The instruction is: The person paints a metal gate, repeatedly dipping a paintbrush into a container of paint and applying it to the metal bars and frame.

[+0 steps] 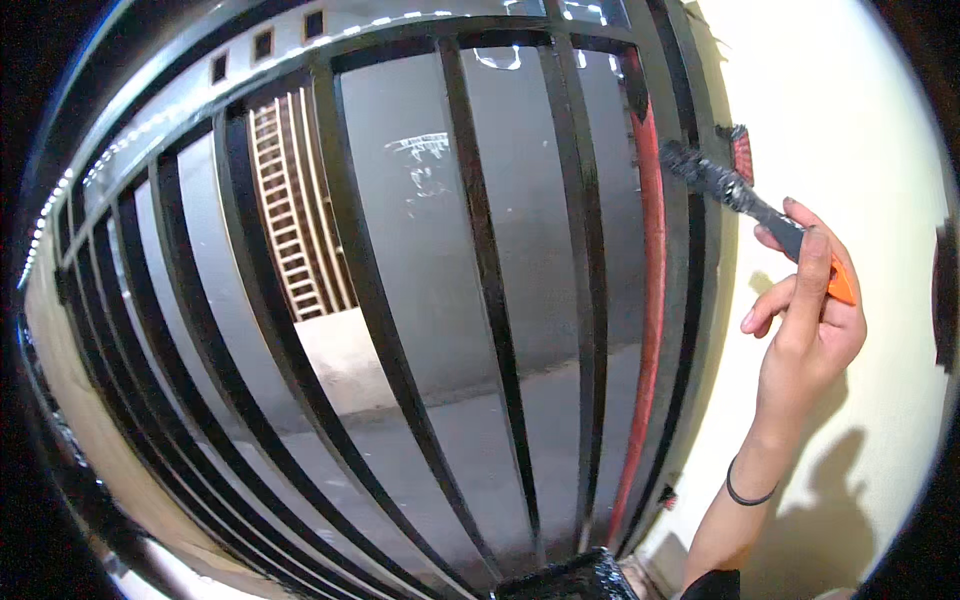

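My right hand (pixel 806 292) holds a paintbrush (pixel 780 225) by its handle, which has an orange end. Black paint coats the bristles and ferrule. The brush tip is beside a red upright bar (pixel 649 247) of a metal gate (pixel 480 187); whether they touch is unclear. Near its top the red bar turns black, with a ragged border between the colours. At the bottom edge, a black container (pixel 570 579) with a glossy, paint-smeared rim is partly cut off. My left hand is out of view.
A pale wall (pixel 810 112) stands right of the gate, with a dark red-and-black fitting (pixel 741 154) on it. Other gate bars are dark. Beyond them are grey paving (pixel 465 450), a grey wall (pixel 405 247) and a window with a light-coloured grille (pixel 281 210).
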A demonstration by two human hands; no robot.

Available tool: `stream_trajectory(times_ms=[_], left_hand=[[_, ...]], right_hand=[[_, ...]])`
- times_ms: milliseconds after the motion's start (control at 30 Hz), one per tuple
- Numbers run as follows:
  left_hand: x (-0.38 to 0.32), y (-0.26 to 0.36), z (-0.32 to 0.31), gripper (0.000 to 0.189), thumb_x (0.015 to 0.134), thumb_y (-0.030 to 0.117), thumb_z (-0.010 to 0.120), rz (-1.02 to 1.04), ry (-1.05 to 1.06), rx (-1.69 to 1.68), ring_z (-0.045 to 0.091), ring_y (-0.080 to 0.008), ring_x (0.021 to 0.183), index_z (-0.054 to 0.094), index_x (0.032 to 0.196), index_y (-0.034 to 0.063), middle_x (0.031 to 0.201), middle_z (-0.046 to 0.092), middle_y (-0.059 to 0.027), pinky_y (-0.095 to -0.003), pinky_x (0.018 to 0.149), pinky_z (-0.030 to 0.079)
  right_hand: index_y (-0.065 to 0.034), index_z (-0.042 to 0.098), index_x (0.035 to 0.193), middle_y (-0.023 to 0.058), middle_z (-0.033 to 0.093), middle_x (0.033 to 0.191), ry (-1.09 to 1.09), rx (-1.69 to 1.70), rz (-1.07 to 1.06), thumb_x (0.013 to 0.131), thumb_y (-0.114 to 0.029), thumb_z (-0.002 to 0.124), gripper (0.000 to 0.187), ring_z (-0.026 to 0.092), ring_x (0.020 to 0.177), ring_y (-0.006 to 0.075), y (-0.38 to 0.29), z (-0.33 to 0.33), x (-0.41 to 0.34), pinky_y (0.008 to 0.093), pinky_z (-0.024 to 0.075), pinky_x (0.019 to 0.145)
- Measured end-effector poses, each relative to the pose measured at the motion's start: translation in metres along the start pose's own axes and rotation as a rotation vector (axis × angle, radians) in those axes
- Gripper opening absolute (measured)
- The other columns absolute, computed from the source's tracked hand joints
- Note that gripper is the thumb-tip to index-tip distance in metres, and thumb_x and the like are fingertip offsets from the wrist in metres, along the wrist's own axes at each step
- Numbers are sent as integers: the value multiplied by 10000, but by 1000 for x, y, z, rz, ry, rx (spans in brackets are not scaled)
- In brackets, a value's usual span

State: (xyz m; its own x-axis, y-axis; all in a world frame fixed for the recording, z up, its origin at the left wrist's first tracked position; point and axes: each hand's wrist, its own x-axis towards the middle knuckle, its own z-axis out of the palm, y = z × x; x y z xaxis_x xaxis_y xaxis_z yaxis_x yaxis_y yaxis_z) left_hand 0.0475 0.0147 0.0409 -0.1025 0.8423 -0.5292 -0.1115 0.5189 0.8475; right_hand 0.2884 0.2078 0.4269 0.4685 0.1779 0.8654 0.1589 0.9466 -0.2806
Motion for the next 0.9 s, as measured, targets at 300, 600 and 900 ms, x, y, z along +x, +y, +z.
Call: stream_trajectory(times_ms=[300,600,900], left_hand=[[19,-27,-29,668,955,420,728,140,-17,-56,591,-299,1201,483,1435,25,1315,629,-166,-407,1015,475],[-25,24,-37,632,962,541,663,250,-47,35,599,-198,717,542,1338,47,914,666,-103,-370,688,489],[-6,-27,-40,887,952,463,717,169,-243,-306,514,-278,1293,255,1573,31,1457,509,-179,-369,1059,435]], right_hand=[[-42,726,1093,111,744,1028,-525,-850,-1008,907,-103,734,196,727,775,282,-30,61,76,325,576,646],[22,730,1039,95,693,717,-875,-917,-302,995,-192,669,227,697,554,218,-82,80,96,292,517,491],[-59,683,1148,102,743,971,-977,-1097,-1091,922,-126,713,237,678,573,240,-70,102,108,343,548,540]])
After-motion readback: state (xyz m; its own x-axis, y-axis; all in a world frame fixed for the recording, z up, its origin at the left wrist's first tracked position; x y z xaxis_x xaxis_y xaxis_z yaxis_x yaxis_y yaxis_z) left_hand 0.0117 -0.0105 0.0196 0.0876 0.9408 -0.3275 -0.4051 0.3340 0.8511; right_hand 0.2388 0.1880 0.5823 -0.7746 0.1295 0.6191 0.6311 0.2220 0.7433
